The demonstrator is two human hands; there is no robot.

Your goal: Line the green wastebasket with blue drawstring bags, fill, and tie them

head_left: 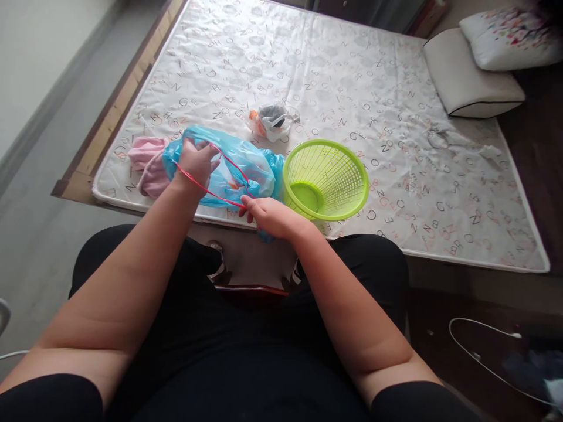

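Note:
A translucent blue plastic garbage bag (246, 155) with a red drawstring (229, 159) lies near the mattress's front edge. My left hand (197, 159) is over its left part, fingers bent around the drawstring, which loops past the wrist. Closed in a pinch, my right hand (263, 211) holds the other end of the drawstring at the bag's front right. Between the hands the string spreads in a narrow loop. Something orange and white shows through the bag. The green plastic basket (328, 217) stands upright just right of the bag, its inside bare.
Pink cloth (149, 155) lies left of the bag. Behind it sits a small clear plastic bag (275, 120) with grey and orange contents. The letter-printed mattress (396, 176) carries a bolster (470, 76) and a flowered pillow (512, 38) at far right. A white cable (479, 356) lies lower right.

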